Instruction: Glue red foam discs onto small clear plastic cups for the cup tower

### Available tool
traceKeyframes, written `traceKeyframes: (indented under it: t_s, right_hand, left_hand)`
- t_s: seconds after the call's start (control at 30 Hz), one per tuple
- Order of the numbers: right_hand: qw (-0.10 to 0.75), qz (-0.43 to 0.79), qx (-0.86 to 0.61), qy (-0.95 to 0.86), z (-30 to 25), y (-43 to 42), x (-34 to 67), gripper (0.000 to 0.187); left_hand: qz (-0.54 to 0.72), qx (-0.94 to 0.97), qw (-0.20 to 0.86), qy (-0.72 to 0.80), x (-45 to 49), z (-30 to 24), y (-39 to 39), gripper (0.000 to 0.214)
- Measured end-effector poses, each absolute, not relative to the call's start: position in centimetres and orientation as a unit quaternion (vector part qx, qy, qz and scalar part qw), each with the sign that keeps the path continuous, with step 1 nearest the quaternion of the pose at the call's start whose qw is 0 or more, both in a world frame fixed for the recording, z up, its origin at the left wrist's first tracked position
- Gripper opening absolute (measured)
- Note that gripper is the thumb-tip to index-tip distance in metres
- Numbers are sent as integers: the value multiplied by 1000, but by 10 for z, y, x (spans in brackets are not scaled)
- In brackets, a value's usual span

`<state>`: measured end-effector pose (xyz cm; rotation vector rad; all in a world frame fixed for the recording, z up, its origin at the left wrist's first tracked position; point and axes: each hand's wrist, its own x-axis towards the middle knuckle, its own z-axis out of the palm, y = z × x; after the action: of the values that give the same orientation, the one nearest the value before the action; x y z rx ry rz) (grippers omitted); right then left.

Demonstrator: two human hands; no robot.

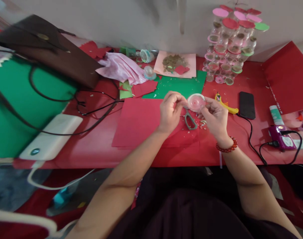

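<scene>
A clear round disc (196, 103) held up between two hands above the red table (176, 157)
The person's right hand (215, 116) clamps the disc's right edge between thumb and fingers; the left hand (171, 111) has its fingertips pinched together at the opposite rim, though whether they grip the disc itself cannot be told, and grey scissor handles (195, 126) lie just below the disc in view

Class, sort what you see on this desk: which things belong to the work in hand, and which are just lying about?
Likely part of the work:
clear round piece, held in the right hand, the left hand at its edge
scissors, close by

Probably just lying about:
black phone
pink cloth
dark brown case
</scene>
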<state>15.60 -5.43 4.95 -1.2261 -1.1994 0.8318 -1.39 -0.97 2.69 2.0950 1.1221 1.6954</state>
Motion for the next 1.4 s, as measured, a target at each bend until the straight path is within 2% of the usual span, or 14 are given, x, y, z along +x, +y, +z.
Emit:
traceKeyframes:
  t_s: [0.17, 0.3, 0.43, 0.47, 0.57, 0.63, 0.73, 0.93, 1.17, 1.4]
  right_hand:
    - [577, 373, -527, -499, 48, -51, 160, 26]
    - [590, 388, -519, -481, 45, -48, 161, 24]
    - [596, 389, -512, -481, 42, -46, 161, 24]
    - [596, 385, -511, -485, 41, -46, 161, 24]
    - [592, 367, -507, -507, 39, -46, 162, 24]
    - [588, 347, -507, -526, 37, -47, 161, 25]
    - [572, 303, -512, -564, 37, -50, 158, 25]
    - [529, 217, -507, -645, 36, -56, 150, 25]
    - [485, 96, -504, -708, 29, -56, 153, 24]
    - [467, -12, -513, -720, 29, -57, 156, 17]
  left_hand:
    - [625, 641, 152, 419, -31, 24, 6, 33]
    - [585, 644, 176, 460, -31, 25, 5, 39]
    - [578, 652, 178, 458, -25, 29, 1, 4]
    - [579, 652, 187, 452, -25, 30, 0, 3]
    - [563, 657, 227, 446, -24, 33, -4, 4]
    - [551, 660, 239, 451, -25, 34, -6, 14]
    - [546, 678, 211, 445, -23, 35, -9, 27]
    - [533, 756, 120, 360, -14, 31, -14, 30]
    - [539, 780, 29, 316, -8, 34, -21, 17]
    - [527, 777, 70, 337, -5, 37, -28, 12]
